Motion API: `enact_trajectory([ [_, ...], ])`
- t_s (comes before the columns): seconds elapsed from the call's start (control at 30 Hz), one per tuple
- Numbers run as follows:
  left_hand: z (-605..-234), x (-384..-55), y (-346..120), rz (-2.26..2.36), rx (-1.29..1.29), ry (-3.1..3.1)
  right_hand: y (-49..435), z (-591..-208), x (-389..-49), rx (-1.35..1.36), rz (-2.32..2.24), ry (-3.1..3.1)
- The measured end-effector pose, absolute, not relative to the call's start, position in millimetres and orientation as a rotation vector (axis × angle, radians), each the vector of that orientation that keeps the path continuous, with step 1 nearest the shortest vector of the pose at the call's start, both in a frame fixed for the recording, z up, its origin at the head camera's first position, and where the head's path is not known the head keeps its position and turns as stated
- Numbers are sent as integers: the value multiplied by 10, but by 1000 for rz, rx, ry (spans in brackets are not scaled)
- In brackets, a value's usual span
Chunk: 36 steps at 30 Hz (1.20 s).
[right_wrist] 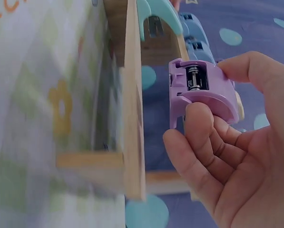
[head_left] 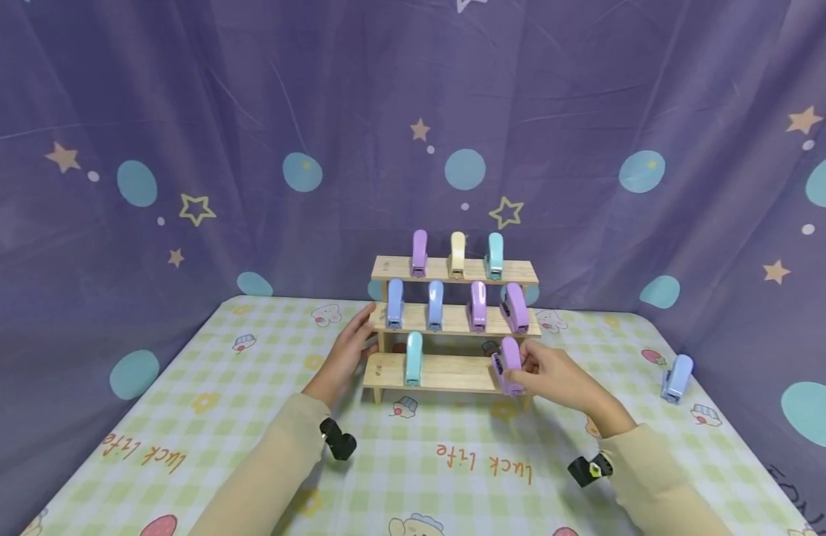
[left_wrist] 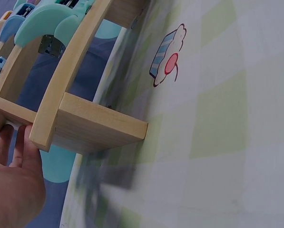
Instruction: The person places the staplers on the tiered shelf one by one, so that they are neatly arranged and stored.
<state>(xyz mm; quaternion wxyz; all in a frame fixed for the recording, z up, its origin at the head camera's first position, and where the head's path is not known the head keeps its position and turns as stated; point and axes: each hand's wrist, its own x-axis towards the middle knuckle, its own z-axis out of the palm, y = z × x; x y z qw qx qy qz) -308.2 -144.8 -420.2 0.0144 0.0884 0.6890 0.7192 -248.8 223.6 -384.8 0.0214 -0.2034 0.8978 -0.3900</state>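
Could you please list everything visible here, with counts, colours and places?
Wooden rack: one, light wood, three steps, at the back middle of the table.
Staplers on the top step: three; purple, yellow, teal.
Staplers on the middle step: four; two blue, two purple, the rightmost tilted.
Teal stapler: one, on the bottom step, left part.
Purple stapler: one, held at the bottom step's right end.
Blue stapler: one, alone on the table at the right edge.
Tablecloth: one, green and white check with cartoon prints.
Backdrop: purple cloth with stars and teal dots.
Left hand: touches the rack's left side.
Right hand: grips the purple stapler.
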Motion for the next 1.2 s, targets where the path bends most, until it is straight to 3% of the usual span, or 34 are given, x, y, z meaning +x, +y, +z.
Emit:
enact_trajectory([
  [0.6,-4196,-3088,-1430,2247,278,2130,1645,-4052,-2646,-583,-1309,2861],
  [1.2,-4204,-3089,-1431,2238,267,2167,1443,-4104,-2706,-528,-1335,2831],
])
